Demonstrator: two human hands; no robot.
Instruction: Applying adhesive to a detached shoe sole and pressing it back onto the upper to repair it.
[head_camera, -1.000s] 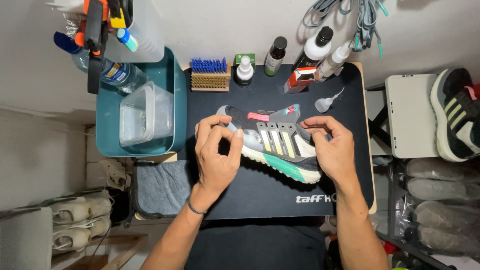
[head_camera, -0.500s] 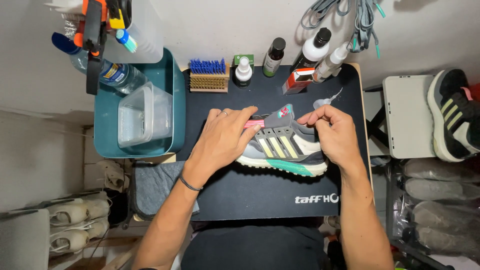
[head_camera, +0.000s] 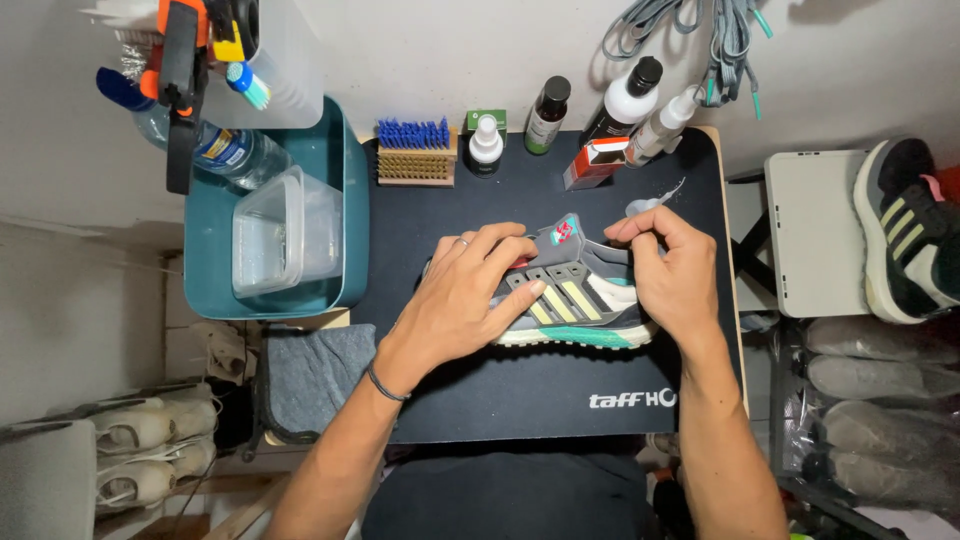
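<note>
One grey sneaker (head_camera: 570, 295) on its side on the black mat (head_camera: 480, 400), lying between both hands: left hand (head_camera: 462, 300) spread flat over its heel end, right hand (head_camera: 672, 275) pinching the toe end, fingers curled.

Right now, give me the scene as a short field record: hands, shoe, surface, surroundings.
left hand: palm down over the heel end of the shoe, fingers on its side
right hand: at the toe end, fingertips pinched near the tongue
shoe: grey sneaker with pale stripes and a teal sole, lying on the mat
mat: black
behind: brush, bottles
left of mat: teal tub holding a clear container
</note>
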